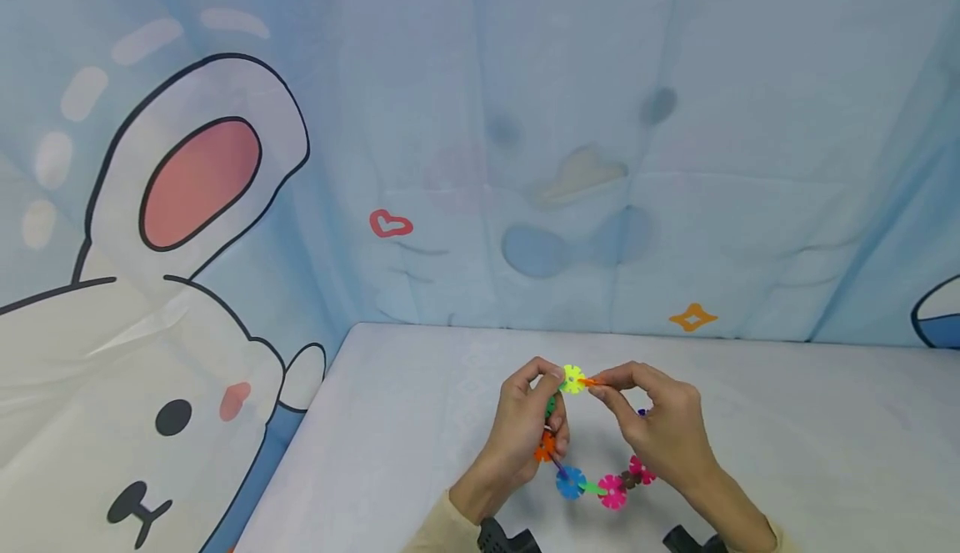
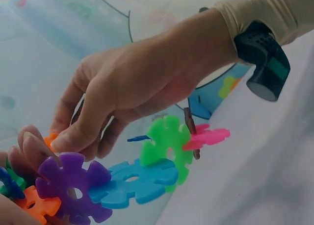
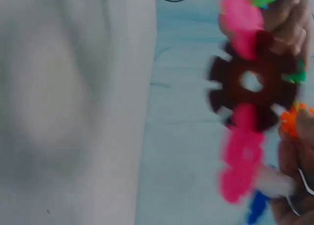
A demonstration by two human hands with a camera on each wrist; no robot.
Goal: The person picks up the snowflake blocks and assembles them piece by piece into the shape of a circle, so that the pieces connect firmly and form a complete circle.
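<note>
Notched plastic snowflake discs are linked into a colourful chain that loops below both hands. My left hand (image 1: 521,424) grips the chain near its yellow disc (image 1: 572,379), with a green disc partly behind the fingers. Thumb and fingertips of my right hand (image 1: 667,428) pinch an orange disc (image 1: 590,382) edge-on against the yellow one. Farther along the chain come a purple disc (image 2: 73,188), a blue disc (image 1: 571,482), a light green disc (image 2: 169,141), a pink disc (image 1: 612,493) and a brown disc (image 3: 252,80). The right hand partly hides a dark blue disc (image 1: 641,412).
Beneath the hands lies a white-covered table (image 1: 420,419). A light blue curtain (image 1: 450,119) with printed shapes hangs behind it, and a large printed rabbit (image 1: 90,369) fills the left side. Each wrist wears a black camera (image 1: 508,536).
</note>
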